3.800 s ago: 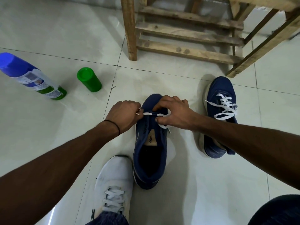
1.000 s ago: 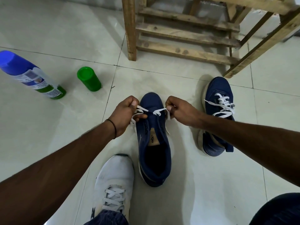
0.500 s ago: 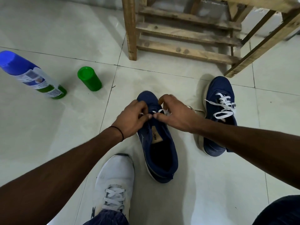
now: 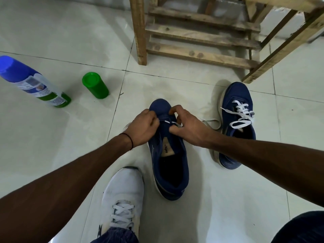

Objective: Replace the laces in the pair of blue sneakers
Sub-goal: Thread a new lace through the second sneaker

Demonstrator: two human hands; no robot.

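A blue sneaker [image 4: 169, 163] lies on the tiled floor in the middle, toe pointing away from me. A white lace [image 4: 171, 122] crosses its lowest eyelets near the toe. My left hand [image 4: 143, 128] pinches the lace at the shoe's left side. My right hand [image 4: 188, 128] pinches it at the right side, and a loose length of lace [image 4: 213, 122] trails off to the right on the floor. The second blue sneaker [image 4: 235, 123] lies to the right with a white lace loosely threaded through it.
A wooden frame [image 4: 198, 34] stands at the back. A blue-capped spray can [image 4: 33, 83] and a green cap [image 4: 95, 87] sit on the floor at the left. My foot in a white sneaker [image 4: 122, 199] is near the bottom, beside the blue shoe's heel.
A second ago both hands held the lace ends pulled apart to either side. Since then they have come together over the eyelets near the toe, and the shoe's heel has swung slightly right.
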